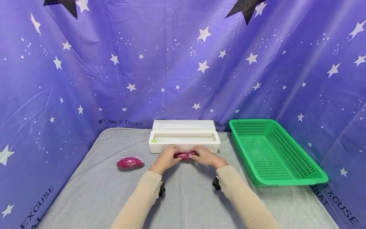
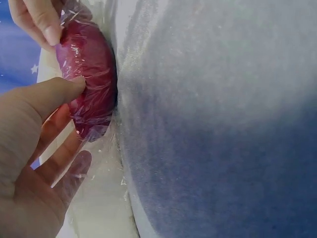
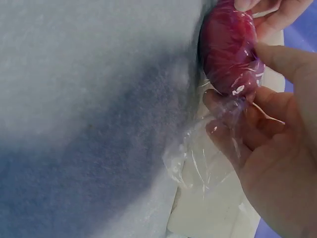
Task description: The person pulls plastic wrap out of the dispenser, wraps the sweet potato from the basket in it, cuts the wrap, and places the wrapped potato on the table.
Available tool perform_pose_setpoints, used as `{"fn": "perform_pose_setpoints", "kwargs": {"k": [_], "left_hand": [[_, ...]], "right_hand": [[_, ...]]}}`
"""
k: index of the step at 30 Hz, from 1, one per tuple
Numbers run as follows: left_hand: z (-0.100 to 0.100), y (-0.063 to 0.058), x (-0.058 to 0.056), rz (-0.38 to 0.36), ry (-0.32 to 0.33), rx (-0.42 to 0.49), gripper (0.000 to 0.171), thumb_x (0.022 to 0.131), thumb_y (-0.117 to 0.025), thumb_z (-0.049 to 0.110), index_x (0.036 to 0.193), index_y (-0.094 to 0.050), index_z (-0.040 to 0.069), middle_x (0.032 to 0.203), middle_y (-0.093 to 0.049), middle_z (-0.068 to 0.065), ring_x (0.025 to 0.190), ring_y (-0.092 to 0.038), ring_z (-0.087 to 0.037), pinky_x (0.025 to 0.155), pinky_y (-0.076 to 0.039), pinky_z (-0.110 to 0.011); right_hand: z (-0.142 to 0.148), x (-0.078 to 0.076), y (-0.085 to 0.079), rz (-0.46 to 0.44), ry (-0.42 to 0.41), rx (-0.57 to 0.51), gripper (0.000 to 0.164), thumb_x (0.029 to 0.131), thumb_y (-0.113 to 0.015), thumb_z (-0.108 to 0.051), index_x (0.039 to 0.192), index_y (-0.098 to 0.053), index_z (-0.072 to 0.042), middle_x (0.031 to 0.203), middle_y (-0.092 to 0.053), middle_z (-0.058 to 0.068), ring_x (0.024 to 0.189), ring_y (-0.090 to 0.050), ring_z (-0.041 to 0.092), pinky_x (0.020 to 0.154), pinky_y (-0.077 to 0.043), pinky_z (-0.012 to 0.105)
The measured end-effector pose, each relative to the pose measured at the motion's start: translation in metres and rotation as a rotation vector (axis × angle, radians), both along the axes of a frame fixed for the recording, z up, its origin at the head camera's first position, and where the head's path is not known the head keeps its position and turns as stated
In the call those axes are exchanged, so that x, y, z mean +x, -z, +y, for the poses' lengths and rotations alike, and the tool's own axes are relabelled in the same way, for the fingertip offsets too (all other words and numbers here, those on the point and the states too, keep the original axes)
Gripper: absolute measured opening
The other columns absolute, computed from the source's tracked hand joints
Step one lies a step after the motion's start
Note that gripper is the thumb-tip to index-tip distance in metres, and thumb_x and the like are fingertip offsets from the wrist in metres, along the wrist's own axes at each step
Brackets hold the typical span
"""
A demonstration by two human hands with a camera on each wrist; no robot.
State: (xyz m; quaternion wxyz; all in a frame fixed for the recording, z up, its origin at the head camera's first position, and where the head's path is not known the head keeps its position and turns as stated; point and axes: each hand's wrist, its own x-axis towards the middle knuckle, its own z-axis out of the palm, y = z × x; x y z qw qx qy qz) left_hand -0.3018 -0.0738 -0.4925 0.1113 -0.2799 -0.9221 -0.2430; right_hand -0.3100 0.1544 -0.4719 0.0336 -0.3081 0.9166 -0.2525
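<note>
Just below centre, fingers of the left hand (image 1: 167, 158) and right hand (image 1: 207, 156) pinch a film-wrapped magenta bundle (image 1: 186, 155), hiding its ends; its contents are unclear; beige sleeves (image 1: 143, 194) leave the bottom edge

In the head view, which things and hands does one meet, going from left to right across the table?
Loose magenta bundle, left hand, held magenta bundle, right hand, green basket.
</note>
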Motion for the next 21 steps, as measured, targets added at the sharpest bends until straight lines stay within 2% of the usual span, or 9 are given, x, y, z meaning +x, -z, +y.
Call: {"fn": "perform_pose_setpoints", "kwargs": {"k": [3, 6, 9, 14, 17, 21], "left_hand": [[0.0, 0.001, 0.0, -0.013, -0.01, 0.014, 0.032, 0.084, -0.082, 0.014, 0.114, -0.074, 0.008, 0.114, -0.069, -0.007, 0.111, -0.061, -0.025, 0.099, -0.047, -0.04], [0.0, 0.001, 0.0, -0.025, -0.023, 0.02, 0.032, 0.083, -0.083, 0.014, 0.113, -0.074, 0.008, 0.113, -0.069, -0.006, 0.11, -0.061, -0.024, 0.098, -0.048, -0.039], [0.002, 0.0, 0.0, -0.051, -0.038, 0.014, 0.033, 0.082, -0.083, 0.014, 0.113, -0.074, 0.008, 0.112, -0.069, -0.004, 0.108, -0.061, -0.022, 0.097, -0.048, -0.038], [0.003, -0.002, 0.0, -0.085, -0.05, -0.014, 0.032, 0.081, -0.083, 0.015, 0.11, -0.072, 0.011, 0.111, -0.067, -0.002, 0.108, -0.06, -0.02, 0.097, -0.048, -0.037], [0.003, -0.004, 0.0, -0.079, -0.053, -0.055, 0.032, 0.081, -0.084, 0.019, 0.109, -0.069, 0.013, 0.112, -0.066, 0.0, 0.109, -0.059, -0.019, 0.098, -0.048, -0.036], [0.003, -0.005, 0.0, -0.053, -0.054, -0.097, 0.035, 0.08, -0.084, 0.025, 0.109, -0.068, 0.017, 0.115, -0.066, 0.002, 0.11, -0.06, -0.019, 0.097, -0.048, -0.039]], "right_hand": [[0.003, 0.001, 0.0, 0.027, -0.004, -0.039, 0.031, 0.099, -0.062, -0.017, 0.122, -0.064, 0.004, 0.121, -0.064, 0.019, 0.116, -0.059, 0.037, 0.102, -0.044, 0.051], [0.005, 0.001, 0.0, 0.063, 0.037, -0.069, 0.032, 0.099, -0.061, -0.016, 0.123, -0.065, 0.005, 0.121, -0.066, 0.02, 0.115, -0.06, 0.037, 0.102, -0.045, 0.05], [0.009, -0.001, -0.001, 0.134, 0.115, -0.113, 0.028, 0.098, -0.061, -0.014, 0.119, -0.068, 0.003, 0.113, -0.069, 0.017, 0.103, -0.065, 0.032, 0.094, -0.051, 0.047], [0.018, -0.003, -0.009, 0.254, 0.235, -0.261, 0.02, 0.094, -0.062, -0.008, 0.111, -0.071, 0.0, 0.097, -0.069, 0.011, 0.082, -0.064, 0.022, 0.077, -0.055, 0.04], [0.024, -0.006, -0.011, 0.335, 0.313, -0.327, 0.021, 0.093, -0.062, -0.006, 0.11, -0.071, 0.0, 0.098, -0.068, 0.013, 0.087, -0.063, 0.025, 0.08, -0.053, 0.042], [0.033, -0.009, -0.009, 0.398, 0.436, -0.372, 0.024, 0.091, -0.063, -0.007, 0.112, -0.07, 0.002, 0.11, -0.064, 0.02, 0.106, -0.056, 0.037, 0.094, -0.044, 0.049]]}}
